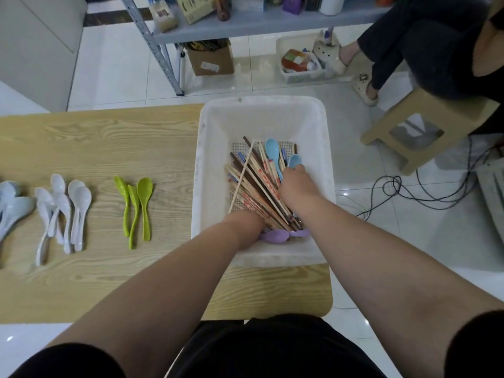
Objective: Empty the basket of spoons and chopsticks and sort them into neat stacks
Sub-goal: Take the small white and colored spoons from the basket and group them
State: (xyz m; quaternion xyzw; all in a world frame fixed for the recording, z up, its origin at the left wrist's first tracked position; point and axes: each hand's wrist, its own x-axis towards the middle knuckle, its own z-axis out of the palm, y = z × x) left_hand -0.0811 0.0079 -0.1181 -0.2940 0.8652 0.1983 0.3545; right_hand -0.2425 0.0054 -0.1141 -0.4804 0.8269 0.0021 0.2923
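Two hands in basket (212,159): L hand (242,223) at purple spoons (274,237), R hand (296,184) by blue spoons (272,148); fingers buried, grip can't tell. Risk: crossed chopsticks (256,184) snag, lift w/ spoon, spill over rim onto table (109,137).

A tan stool (425,124) and cardboard box (210,61) stand on the floor (122,64).

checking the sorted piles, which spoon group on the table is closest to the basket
The green spoons: the three lie just left of the white basket, while the white spoons and the pale grey-blue spoons sit farther left.
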